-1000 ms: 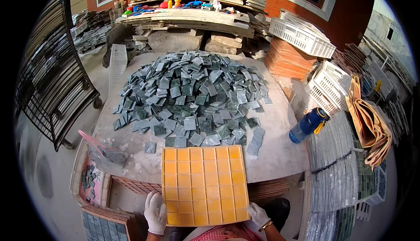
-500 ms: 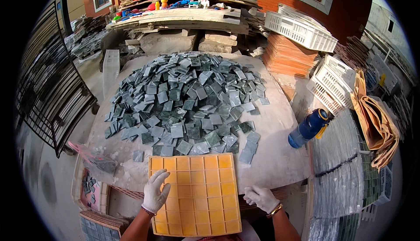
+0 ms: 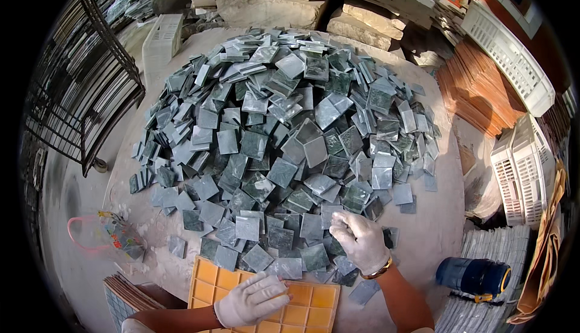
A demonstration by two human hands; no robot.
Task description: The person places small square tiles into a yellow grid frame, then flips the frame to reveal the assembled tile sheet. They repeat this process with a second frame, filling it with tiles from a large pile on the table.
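Both hands wear white gloves. Left hand [image 3: 252, 298] lies flat and loose on the orange plastic grid tray [image 3: 302, 309], holding nothing. Right hand [image 3: 360, 239] pinches a small square grey-green stone tile at the near edge of the big tile pile [image 3: 290, 128]. Every tray pocket I can see looks empty, so almost all tiles are left.
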